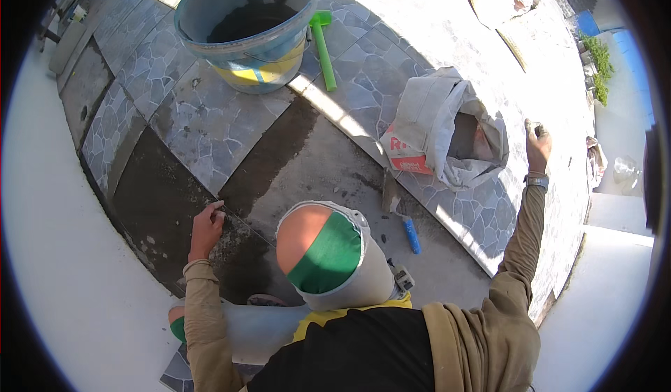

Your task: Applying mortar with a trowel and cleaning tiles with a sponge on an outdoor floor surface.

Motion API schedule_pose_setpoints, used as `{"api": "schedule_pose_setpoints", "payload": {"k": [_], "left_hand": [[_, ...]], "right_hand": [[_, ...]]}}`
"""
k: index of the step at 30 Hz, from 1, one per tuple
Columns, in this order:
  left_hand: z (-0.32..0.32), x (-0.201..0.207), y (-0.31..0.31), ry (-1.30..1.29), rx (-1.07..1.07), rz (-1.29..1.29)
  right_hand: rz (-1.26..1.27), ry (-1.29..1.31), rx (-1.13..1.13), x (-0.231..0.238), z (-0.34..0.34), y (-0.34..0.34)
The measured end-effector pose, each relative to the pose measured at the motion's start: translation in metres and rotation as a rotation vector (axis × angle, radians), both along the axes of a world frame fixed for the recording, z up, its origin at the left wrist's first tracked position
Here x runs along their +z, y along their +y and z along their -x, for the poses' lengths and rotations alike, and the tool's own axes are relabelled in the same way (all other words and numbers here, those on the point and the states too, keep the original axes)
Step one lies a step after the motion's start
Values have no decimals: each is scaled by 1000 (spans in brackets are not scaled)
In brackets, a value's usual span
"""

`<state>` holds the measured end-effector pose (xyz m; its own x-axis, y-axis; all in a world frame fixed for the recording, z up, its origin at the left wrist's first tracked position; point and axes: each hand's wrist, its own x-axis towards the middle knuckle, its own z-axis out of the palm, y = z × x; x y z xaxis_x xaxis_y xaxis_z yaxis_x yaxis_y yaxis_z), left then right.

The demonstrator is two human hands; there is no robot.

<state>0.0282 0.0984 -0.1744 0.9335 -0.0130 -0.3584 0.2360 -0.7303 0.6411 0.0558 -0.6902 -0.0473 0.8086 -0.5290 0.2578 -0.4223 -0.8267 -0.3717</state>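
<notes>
Left hand (205, 233), right hand (538, 146): fingers curled, any grip I cannot tell. Open sack (428, 116) looks heavy, soft; support underneath.

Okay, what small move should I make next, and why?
Probably bring your right hand in to the blue-handled trowel: its handle lies on bare floor, seemingly within reach, while that hand is stretched out right of the open sack. The dark patch by your left hand has no tile over it, so may need smoothing.
</notes>
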Motion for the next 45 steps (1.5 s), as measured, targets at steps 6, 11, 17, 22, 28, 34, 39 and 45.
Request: {"api": "schedule_pose_setpoints", "payload": {"k": [6,11,17,22,28,34,39,45], "left_hand": [[-72,58,-90,-280,-73,141],[-108,139,-126,-433,-146,35],[-93,188,-76,-499,-101,-128],[-115,235,-56,-476,124,5],[-315,234,-169,-449,-294,246],[-478,114,-203,-51,-930,-457],[-520,12,-201,143,-859,-573],[-447,-11,-247,205,-888,-596]], "right_hand": [[-303,124,476,-57,-135,239],[-319,143,294,-197,-234,326],[-188,168,336,-243,-280,289],[-52,368,163,-207,-258,228],[-171,64,284,-226,-275,296],[-40,-14,336,-289,-262,313],[-64,42,336,-277,-277,327],[-26,64,288,-278,-269,310]]}}
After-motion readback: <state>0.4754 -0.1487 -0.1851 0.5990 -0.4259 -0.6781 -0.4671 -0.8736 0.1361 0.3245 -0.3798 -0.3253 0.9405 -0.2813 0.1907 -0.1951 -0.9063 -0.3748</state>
